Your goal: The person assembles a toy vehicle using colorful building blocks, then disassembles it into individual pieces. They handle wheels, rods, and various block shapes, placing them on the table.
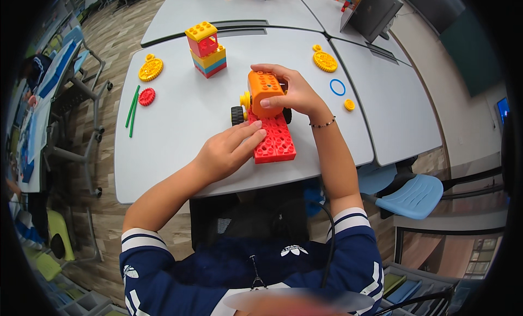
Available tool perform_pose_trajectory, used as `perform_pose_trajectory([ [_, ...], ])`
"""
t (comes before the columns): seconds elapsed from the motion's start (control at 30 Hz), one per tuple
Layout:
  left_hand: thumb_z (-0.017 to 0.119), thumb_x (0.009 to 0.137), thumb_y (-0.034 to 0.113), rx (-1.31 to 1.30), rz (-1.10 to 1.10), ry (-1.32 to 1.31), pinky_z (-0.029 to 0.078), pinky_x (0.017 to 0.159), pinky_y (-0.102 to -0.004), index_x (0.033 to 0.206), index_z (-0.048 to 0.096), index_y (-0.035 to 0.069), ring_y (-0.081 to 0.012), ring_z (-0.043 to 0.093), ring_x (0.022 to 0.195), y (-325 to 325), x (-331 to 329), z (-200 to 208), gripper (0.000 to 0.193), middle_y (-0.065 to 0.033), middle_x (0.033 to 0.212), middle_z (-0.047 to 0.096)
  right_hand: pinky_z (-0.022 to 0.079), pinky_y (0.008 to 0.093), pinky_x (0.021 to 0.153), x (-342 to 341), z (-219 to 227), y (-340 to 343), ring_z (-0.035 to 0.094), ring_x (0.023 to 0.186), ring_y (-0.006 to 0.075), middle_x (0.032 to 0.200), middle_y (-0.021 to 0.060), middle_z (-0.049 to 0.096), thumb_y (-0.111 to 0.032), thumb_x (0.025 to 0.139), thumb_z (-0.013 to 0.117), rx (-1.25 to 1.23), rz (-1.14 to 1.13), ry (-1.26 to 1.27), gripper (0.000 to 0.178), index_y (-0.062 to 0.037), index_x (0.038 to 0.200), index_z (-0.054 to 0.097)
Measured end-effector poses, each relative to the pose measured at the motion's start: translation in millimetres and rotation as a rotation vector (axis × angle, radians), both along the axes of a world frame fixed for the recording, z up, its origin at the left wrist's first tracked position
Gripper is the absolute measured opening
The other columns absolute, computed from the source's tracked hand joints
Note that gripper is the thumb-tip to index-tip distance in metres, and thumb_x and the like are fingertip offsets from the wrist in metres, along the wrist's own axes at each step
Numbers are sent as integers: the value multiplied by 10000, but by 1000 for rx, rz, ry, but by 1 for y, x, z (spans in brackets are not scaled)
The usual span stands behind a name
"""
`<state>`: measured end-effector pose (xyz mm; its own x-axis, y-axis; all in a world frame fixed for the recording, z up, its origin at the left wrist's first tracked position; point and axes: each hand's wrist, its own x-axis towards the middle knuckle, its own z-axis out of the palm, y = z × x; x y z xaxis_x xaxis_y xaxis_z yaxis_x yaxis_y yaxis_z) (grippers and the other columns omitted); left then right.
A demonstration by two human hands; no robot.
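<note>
A toy vehicle built from plastic bricks stands before me near the front of the table. My right hand [296, 92] is closed round its orange studded block [267, 90], thumb on the near side and fingers over the far end. Under that block runs a red brick base [275, 144] with holes and studs. My left hand [226, 150] grips the base's left side, fingertips on top; its thumb is hidden. A black tyre [237, 115] and a yellow wheel hub [245, 102] stick out on the left. Another dark tyre [287, 115] shows partly on the right.
Behind stands a tower of coloured bricks [207, 52]. At left lie a yellow gear [151, 70], a red gear [146, 97] and green rods [132, 111]. At right are a yellow gear [325, 61], a blue ring [338, 87] and a small yellow wheel [349, 104].
</note>
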<state>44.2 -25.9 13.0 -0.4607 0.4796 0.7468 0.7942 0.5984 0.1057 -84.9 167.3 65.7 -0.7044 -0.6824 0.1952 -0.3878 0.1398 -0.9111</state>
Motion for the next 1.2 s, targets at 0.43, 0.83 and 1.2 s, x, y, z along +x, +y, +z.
perform_pose_trajectory([
  [0.43, 624, 785, 98, -227, -11, 112, 567, 751, -327, 1132, 616, 40, -301, 653, 965, -3, 11, 0, 352, -137, 1128, 629, 471, 318, 960, -8, 3, 21, 585, 1095, 213, 1185, 157, 586, -347, 723, 705, -288, -23, -253, 731, 25, 1313, 486],
  [0.83, 620, 741, 60, -204, 17, -57, 548, 803, -395, 1089, 624, 58, -311, 608, 1013, -5, -8, -9, 348, -130, 1091, 598, 446, 313, 979, -10, -14, 17, 544, 1130, 207, 1196, 137, 544, -219, 772, 706, -605, -140, -422, 686, 14, 1349, 416],
  [1.2, 571, 752, 56, -212, 6, -159, 544, 779, -334, 1031, 583, 9, -277, 570, 1040, -5, -6, -4, 283, -114, 1093, 567, 433, 318, 976, 5, -12, 9, 538, 1118, 193, 1198, 120, 536, -199, 678, 800, -495, -199, -137, 778, -4, 1338, 437],
])
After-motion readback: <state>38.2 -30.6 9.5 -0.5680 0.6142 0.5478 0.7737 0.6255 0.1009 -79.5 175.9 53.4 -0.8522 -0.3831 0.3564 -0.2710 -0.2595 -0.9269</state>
